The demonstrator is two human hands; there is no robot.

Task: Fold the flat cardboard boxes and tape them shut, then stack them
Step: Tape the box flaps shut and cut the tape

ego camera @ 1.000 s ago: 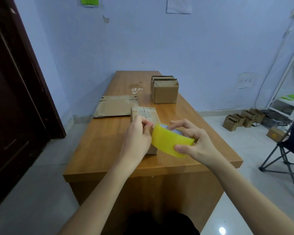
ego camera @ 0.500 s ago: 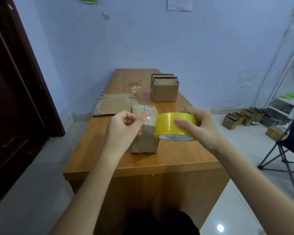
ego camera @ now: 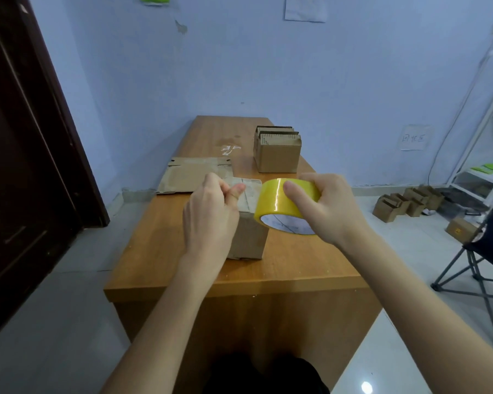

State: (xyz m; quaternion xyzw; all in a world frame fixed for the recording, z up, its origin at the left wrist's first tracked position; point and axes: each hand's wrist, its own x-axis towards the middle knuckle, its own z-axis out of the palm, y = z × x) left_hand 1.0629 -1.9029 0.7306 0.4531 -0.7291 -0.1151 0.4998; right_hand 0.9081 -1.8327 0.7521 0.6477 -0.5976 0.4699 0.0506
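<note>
While the right hand (ego camera: 322, 206) grips the yellow tape roll (ego camera: 285, 204) above the folded box (ego camera: 251, 226) on the desk (ego camera: 291, 268), the left hand (ego camera: 208, 220) has its fingers curled, thumb pinching beside the roll; flat cardboard (ego camera: 194, 177) lies behind, another box (ego camera: 278, 155) further back

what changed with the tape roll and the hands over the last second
The right hand turned the yellow tape roll from tilted to nearly level and drew it right, away from the left hand, which keeps its thumb and fingers pinched near the roll's edge. The folded box, flat cardboard and far box stayed put on the table.
</note>
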